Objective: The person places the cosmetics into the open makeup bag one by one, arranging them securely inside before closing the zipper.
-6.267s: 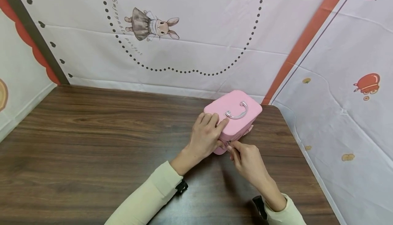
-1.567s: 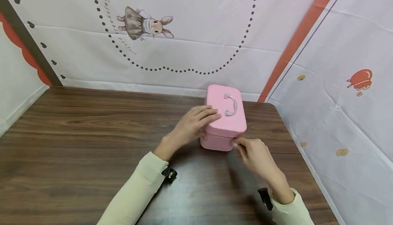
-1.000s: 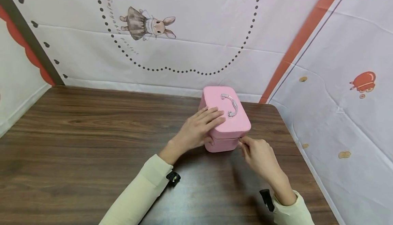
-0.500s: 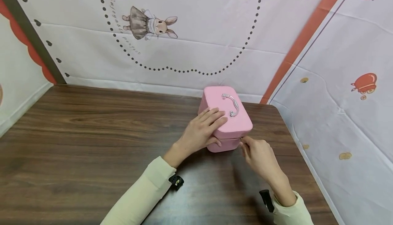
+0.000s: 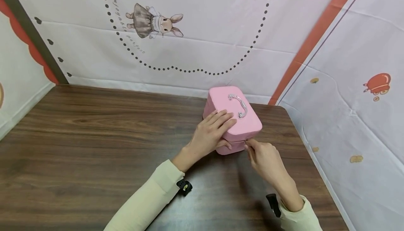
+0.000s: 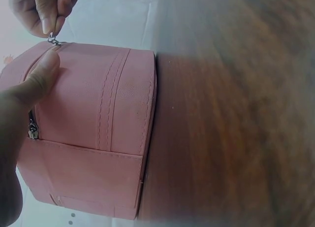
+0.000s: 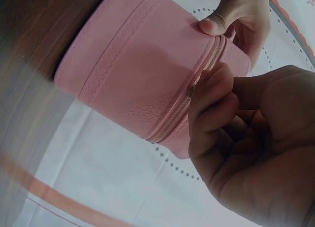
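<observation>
A pink cosmetic case (image 5: pixel 243 126) with a silver handle (image 5: pixel 240 106) on its lid stands upright on the table. My left hand (image 5: pixel 208 133) holds its near left part: fingers lie across the lid, and the thumb (image 6: pixel 43 75) presses the side by the zip. My right hand (image 5: pixel 266 157) pinches a metal zip pull (image 6: pixel 52 39) at the near right corner between thumb and forefinger, its other fingers curled in. A second zip pull (image 6: pixel 33 132) hangs farther along the seam. In the right wrist view, the zip (image 7: pixel 170 121) runs under the lid, partly behind the right fingers.
The brown wood-grain table (image 5: pixel 94 154) extends widely to the left. White printed cloth (image 5: pixel 202 20) hangs close behind the case, and another cloth wall (image 5: pixel 353 119) lines the right side. Black straps (image 5: pixel 273 204) with wrist cameras sit at both cuffs.
Since the earliest frame the case has turned straighter and then slightly back, its near end swinging right lately. My left hand has followed it rightward. My right hand keeps pinching the zip pull.
</observation>
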Demonstrator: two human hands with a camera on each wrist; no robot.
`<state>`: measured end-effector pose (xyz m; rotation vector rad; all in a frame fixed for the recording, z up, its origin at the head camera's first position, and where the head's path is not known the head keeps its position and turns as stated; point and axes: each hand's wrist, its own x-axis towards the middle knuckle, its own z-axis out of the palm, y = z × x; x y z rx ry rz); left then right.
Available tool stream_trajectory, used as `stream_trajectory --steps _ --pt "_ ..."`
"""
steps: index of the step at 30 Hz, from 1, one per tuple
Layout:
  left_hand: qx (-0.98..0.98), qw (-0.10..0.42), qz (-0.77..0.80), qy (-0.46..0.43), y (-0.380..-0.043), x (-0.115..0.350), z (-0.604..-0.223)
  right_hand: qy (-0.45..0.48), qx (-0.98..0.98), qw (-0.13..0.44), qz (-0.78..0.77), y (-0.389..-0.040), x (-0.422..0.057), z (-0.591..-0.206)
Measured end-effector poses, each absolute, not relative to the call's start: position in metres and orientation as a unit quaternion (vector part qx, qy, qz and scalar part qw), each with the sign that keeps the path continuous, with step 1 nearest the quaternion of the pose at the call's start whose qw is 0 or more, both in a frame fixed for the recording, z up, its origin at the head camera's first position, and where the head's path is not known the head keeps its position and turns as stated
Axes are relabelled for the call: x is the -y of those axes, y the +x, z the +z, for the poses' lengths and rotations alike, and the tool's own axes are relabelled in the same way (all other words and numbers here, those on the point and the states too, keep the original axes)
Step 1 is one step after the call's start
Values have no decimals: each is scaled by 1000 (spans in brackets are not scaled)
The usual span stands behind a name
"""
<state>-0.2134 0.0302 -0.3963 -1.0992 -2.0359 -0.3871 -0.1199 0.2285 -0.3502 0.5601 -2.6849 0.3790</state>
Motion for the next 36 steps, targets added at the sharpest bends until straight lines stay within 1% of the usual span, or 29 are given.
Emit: stream_trajectory --steps 17,30,36 --pt "810 391 -161 -408 -210 -36 -394 224 944 194 144 -123 -229 -352" --pt "816 392 -158 -393 -207 -39 -393 235 941 191 154 -122 -227 -353" --pt "817 413 -143 -376 -204 -44 -393 249 934 200 161 -121 -225 -357"
